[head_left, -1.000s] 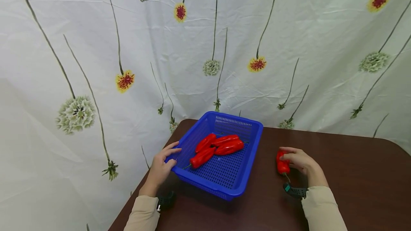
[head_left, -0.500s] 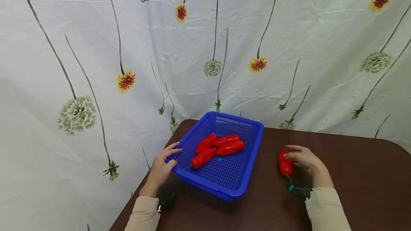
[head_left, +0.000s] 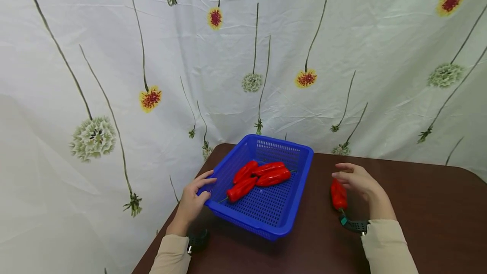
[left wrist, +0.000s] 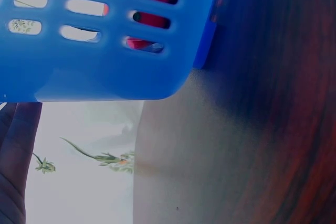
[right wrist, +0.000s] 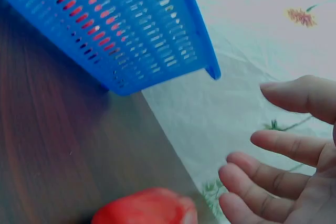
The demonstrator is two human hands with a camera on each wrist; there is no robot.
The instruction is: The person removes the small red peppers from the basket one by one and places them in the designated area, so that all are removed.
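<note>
A blue plastic basket (head_left: pixel 294 206) with slotted walls stands on the dark table and holds several red peppers (head_left: pixel 274 177). My left hand (head_left: pixel 190 202) grips its left rim, thumb and fingers over the edge; in the left wrist view only part of that hand shows beside the basket wall (left wrist: pixel 105 72). To the right of the basket, a single red pepper (head_left: pixel 338 195) lies on the table, its stem toward me. Just above it is my right hand (head_left: pixel 361 185), fingers spread and holding nothing. The right wrist view shows a gap between that hand (right wrist: pixel 289 177) and the pepper (right wrist: pixel 147 208).
The dark brown table (head_left: pixel 430 210) reaches back to a white curtain (head_left: pixel 228 58) printed with flowers. Both wrists wear black straps, the right strap (head_left: pixel 354 225) lying close to the lone pepper's stem.
My right hand has let go of the lone pepper and lifted off it. That pepper shifted slightly right, then stayed on the table. My left hand keeps its grip on the basket.
</note>
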